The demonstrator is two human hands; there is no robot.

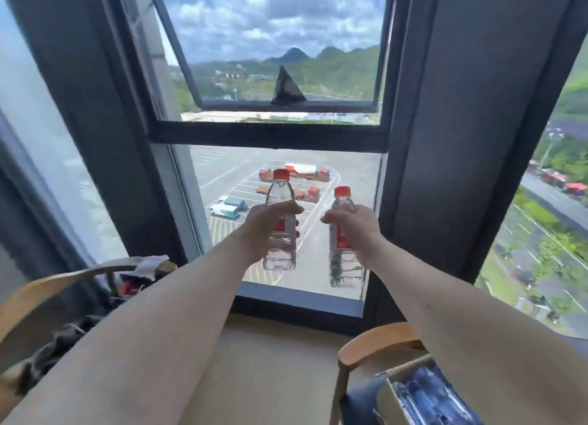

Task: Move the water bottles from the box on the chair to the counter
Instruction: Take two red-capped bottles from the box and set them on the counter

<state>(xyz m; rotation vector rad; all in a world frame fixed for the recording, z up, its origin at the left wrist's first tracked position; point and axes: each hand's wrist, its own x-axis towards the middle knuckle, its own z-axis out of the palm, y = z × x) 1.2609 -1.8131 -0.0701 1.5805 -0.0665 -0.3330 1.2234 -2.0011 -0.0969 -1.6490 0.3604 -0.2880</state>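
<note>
While each grip is clamped round an upright bottle, left hand (pixel 265 225) on one bottle (pixel 280 224), right hand (pixel 356 230) on another (pixel 342 243), the box (pixel 413 396) sits below-right, no desk visible.

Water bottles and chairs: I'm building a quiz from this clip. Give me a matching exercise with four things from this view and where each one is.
Things
1. bottle in the left hand
2. bottle in the right hand
3. cardboard box
4. cluttered chair

Places
A. bottom right, on a wooden chair
B. far left edge
C. held upright, the higher one
D. held upright, the lower one, nearer the right-hand window frame

Pairs: 1-C, 2-D, 3-A, 4-B
</note>
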